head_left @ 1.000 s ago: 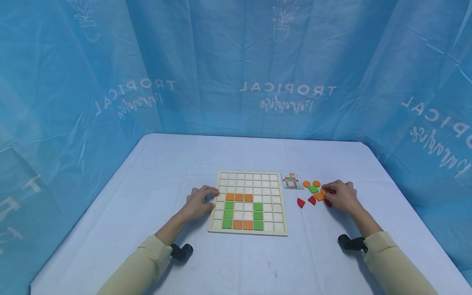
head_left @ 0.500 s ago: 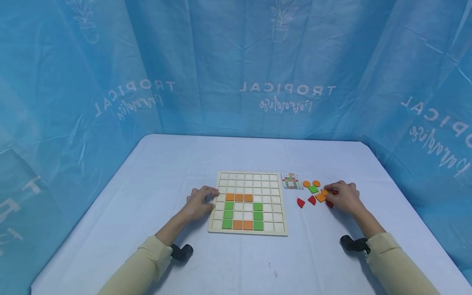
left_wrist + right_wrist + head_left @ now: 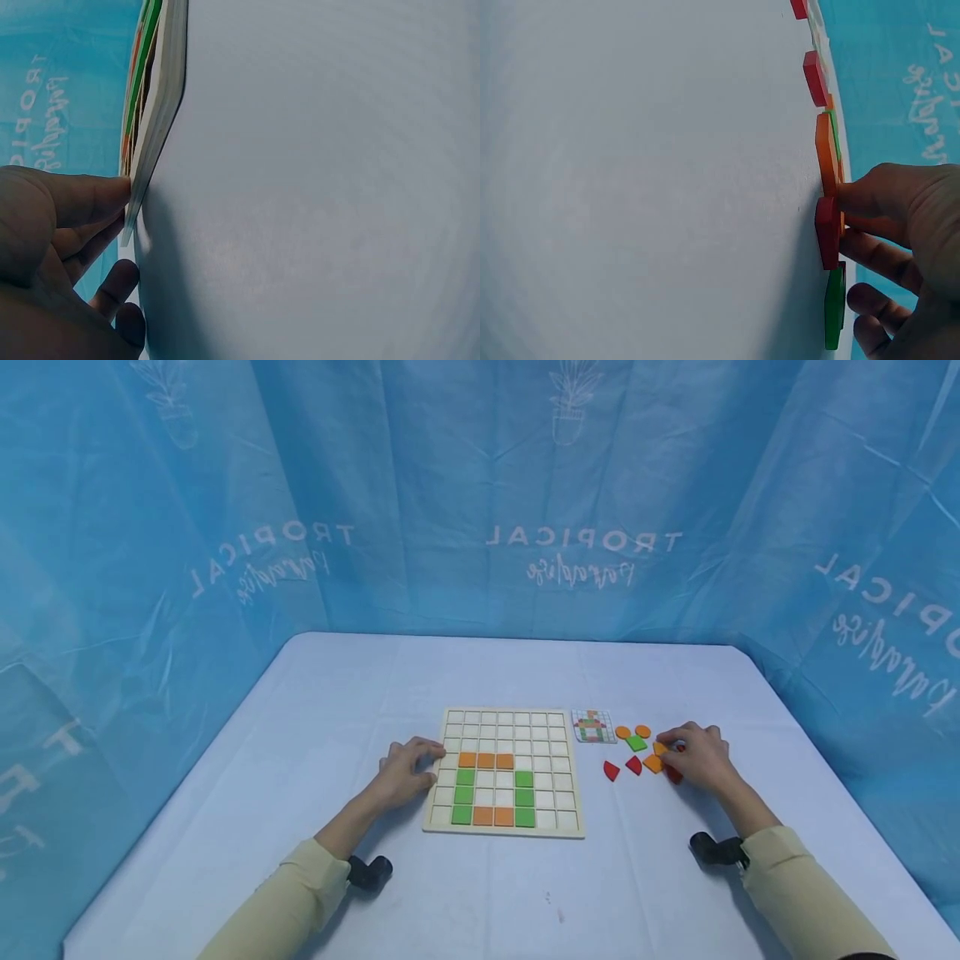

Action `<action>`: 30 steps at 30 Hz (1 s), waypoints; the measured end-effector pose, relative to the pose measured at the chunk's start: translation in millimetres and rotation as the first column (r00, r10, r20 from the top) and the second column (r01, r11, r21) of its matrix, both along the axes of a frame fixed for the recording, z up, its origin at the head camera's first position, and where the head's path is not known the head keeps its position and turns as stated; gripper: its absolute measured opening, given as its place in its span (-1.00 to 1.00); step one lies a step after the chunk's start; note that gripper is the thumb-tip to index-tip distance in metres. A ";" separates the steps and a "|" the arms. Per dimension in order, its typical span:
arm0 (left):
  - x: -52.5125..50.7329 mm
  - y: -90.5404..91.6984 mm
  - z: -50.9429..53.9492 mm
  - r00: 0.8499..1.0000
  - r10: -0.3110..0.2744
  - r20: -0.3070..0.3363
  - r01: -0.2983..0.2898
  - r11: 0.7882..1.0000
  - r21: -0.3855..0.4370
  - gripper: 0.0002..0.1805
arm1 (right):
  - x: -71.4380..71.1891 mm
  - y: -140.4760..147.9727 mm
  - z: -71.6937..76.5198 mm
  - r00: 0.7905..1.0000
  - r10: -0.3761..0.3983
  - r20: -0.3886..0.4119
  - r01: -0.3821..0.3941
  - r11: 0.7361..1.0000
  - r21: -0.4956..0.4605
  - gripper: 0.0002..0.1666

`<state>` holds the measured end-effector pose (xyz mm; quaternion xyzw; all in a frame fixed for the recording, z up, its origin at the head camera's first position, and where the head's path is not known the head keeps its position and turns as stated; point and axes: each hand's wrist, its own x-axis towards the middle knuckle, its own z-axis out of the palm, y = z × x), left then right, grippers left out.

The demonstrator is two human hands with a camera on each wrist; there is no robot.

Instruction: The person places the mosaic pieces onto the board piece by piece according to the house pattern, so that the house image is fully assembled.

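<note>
In the head view, my left hand touches the left edge of a wooden grid board with index finger and thumb. The left wrist view shows that thumb against the side of the board. Green tiles and orange tiles fill some of its squares. My right hand is at the loose pieces right of the board, thumb and index finger pinching an orange tile low over the table. Close by lie another orange tile and red pieces, partly hidden by the hand.
A small pattern card lies by the board's upper right corner. Two orange discs, a green tile and red quarter-round pieces are spread beside it. White cloth covers the table; blue curtains stand around it.
My right hand has shifted slightly to the right among the pieces. The orange tile near its fingertips has slid a little right and nearer. My left hand stays at the board edge.
</note>
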<state>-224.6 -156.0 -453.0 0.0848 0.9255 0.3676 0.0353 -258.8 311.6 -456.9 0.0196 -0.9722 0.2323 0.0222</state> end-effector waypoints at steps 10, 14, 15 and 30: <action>1.9 0.8 -1.5 1.000 0.009 -0.005 -0.009 1.000 0.002 -0.58 | -0.8 1.0 -3.9 1.000 0.000 -0.003 0.000 1.000 -0.007 -0.66; 2.9 0.9 -1.7 1.000 0.007 -0.004 -0.007 1.000 0.000 -0.58 | -0.3 2.1 -5.4 1.000 -0.006 -0.002 0.006 1.000 -0.018 -0.66; 3.2 1.0 -1.6 1.000 0.008 -0.002 -0.008 1.000 0.000 -0.58 | 0.2 2.1 -5.2 1.000 -0.006 -0.001 0.006 1.000 -0.022 -0.66; 1.2 0.2 -0.1 1.000 -0.003 -0.014 0.003 1.000 -0.014 -0.58 | 9.0 -40.3 12.4 0.998 0.035 -0.051 -0.042 0.990 -0.136 -0.61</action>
